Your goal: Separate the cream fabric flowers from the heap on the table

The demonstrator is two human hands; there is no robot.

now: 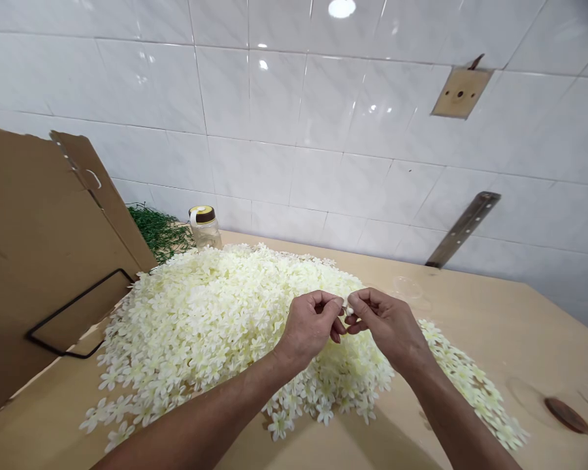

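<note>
Over the right side of a large heap of pale cream artificial flowers (215,313), my two hands meet almost fingertip to fingertip. My left hand (316,320) is closed in a pinch of thumb and forefinger; whatever is between them is too small to make out. In a similar pinch, my right hand (385,320) has a small white piece (349,311) at its fingertips, partly hidden by the thumb. A flat strip of more flowers (470,385) lies on the table (519,326), beyond and to the right of my right forearm.
Behind the heap stand a clear jar with a dark and yellow lid (204,228) and a tangle of green plastic stems (161,230). A cardboard box (49,248) and a black wire frame (78,313) are at left. A brown oval object (567,415) lies at right. A metal bracket (463,228) leans against the tiled wall.
</note>
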